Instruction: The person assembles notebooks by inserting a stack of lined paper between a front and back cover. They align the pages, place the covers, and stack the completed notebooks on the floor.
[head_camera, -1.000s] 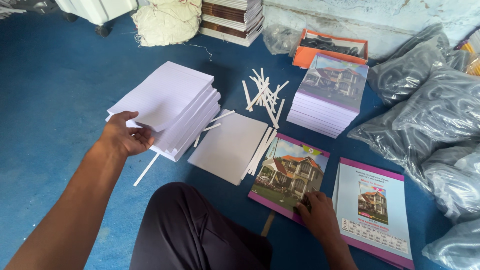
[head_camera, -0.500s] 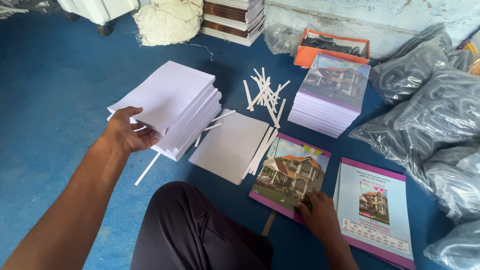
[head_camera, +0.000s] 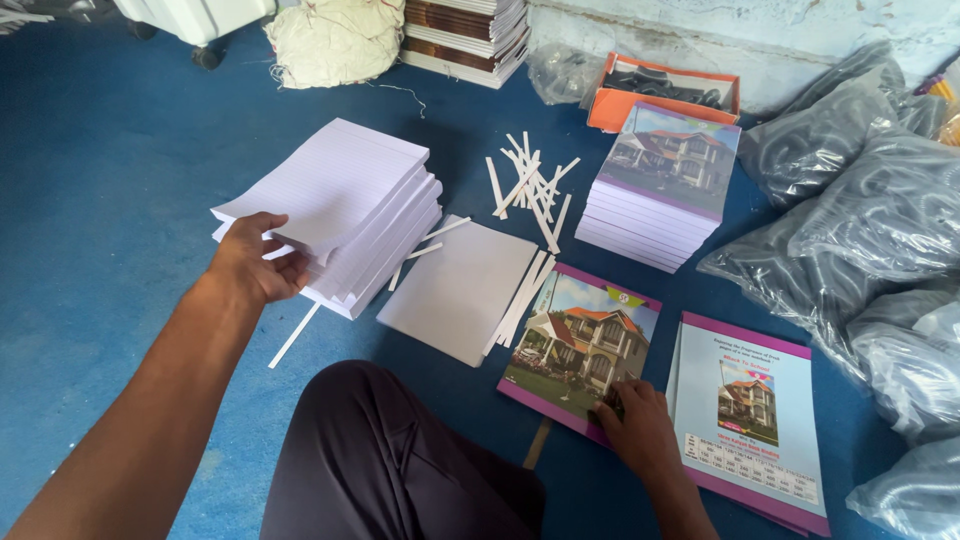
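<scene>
I sit on the blue floor, and around me lie many printed things. In front, a little to the right, stands a neat stack of notebooks with a purple-edged cover that shows a house with an orange roof. Behind it is an open orange box with dark things inside, and further back a pile of brown-edged books beside a cream cloth bundle. On the right side are grey plastic bags, full and shiny. Between the stacks some white paper strips lie crossed over each other. Near my knee lies a flat white pad of pages, and beside it a loose cover sheet with the same house picture; next to that is another cover, purple-framed with a small house and a table printed low on it. My left hand grasps the near corner of the stack of ruled white paper, the thumb on top and the fingers under the upper sheets, which are lifted a little. My right hand rests on the lower right edge of the loose cover sheet, fingers pressed flat on it, not closed around anything.
</scene>
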